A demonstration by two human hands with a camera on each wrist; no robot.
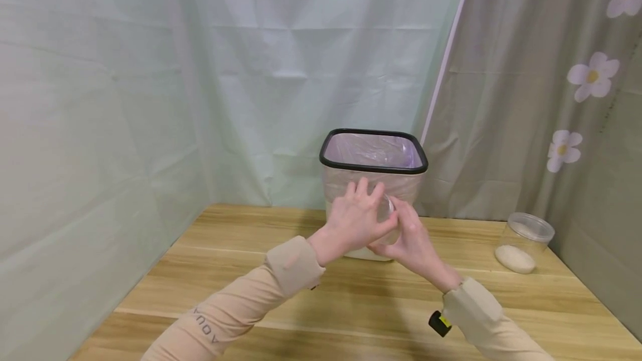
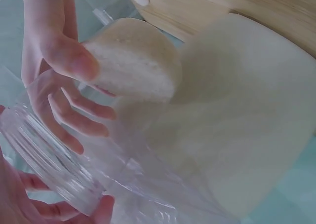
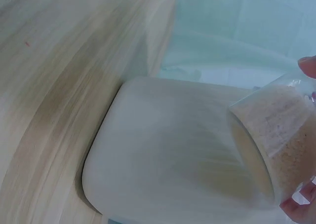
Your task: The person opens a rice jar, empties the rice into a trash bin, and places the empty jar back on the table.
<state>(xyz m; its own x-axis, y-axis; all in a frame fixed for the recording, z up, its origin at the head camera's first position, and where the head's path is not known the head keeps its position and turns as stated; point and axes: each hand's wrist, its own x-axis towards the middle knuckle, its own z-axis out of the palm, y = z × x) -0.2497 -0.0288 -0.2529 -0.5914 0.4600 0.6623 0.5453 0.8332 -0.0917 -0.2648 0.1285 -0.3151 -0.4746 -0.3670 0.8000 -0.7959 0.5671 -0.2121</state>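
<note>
Two hands are up in the air with one clear plastic jar (image 3: 276, 140) of pale, rice-like grains, just in front of a whitish bin (image 1: 373, 168) with a black rim. Right hand (image 1: 412, 238) has its grip wrapped around the jar's body, thumb on one side and fingers on the other. Left hand (image 1: 351, 219) is at the other end, fingers and thumb clamped round the ribbed clear lid (image 2: 49, 160). Can't tell if that lid's seated or loose, tbh. Jar's tipped over at a slant, with the grains showing through the wall.

Bin stands on the wood-grain surface (image 1: 241, 272) with a see-through liner (image 1: 371, 149) hanging over the outside too. Off to the right, well apart, there's a second clear jar (image 1: 524, 241) with some white grains at the bottom. Grey curtain (image 1: 501, 71) with daisies (image 1: 593, 76) behind that.
</note>
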